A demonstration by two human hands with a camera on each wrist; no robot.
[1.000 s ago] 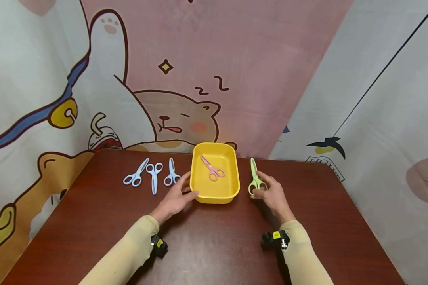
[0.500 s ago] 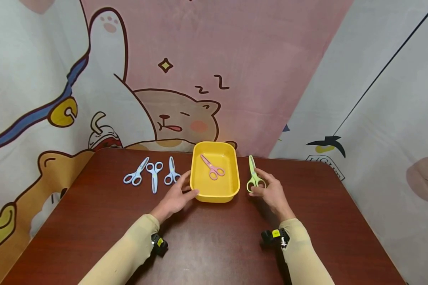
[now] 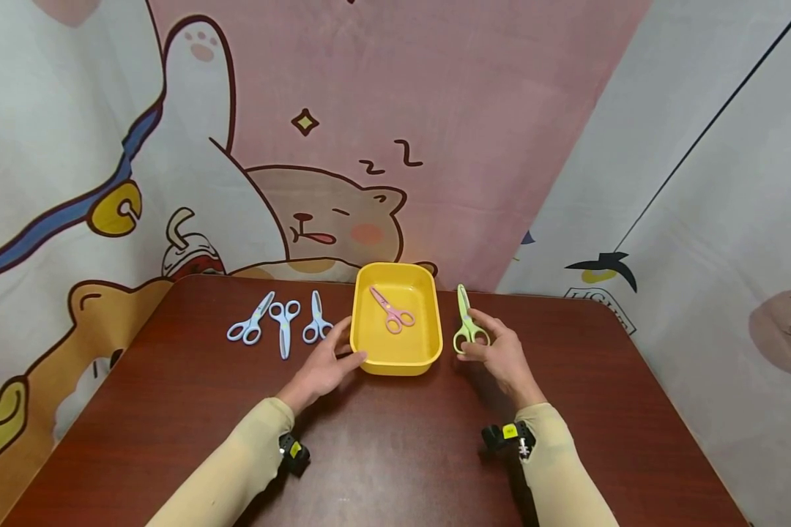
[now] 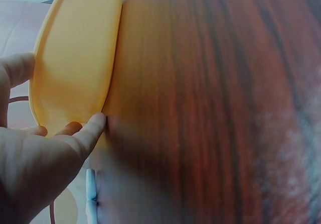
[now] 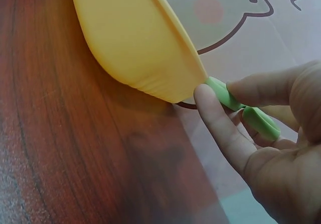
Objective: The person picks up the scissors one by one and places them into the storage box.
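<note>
Closest to us, bottom of the frame, cream sleeves (image 3: 227, 468) reach over a dark reddish-brown wood-grain table (image 3: 402, 454). Left hand (image 3: 323, 368), left of centre, is loosely half open, thumb and fingertips just resting against the near-left corner of a yellow rectangular plastic tub (image 3: 398, 368) mid-frame. Right hand (image 3: 506, 360), right of centre, pinches light green plastic scissors (image 3: 463, 307) by the handles, near the tub's right side, seemingly off the table. Thumb-and-fingertip hold only, so imo they could twist or slip, or snag the rim if carried low. Pink plastic scissors (image 3: 390, 309) lie inside the tub, so a drop might clatter onto them. Three pale blue plastic scissors (image 3: 286, 335) sit left of centre; the rightmost is right by the left hand (can't tell if touching), so a careless swing could knock it. Behind it all, a cartoon-print cloth (image 3: 474, 110).
</note>
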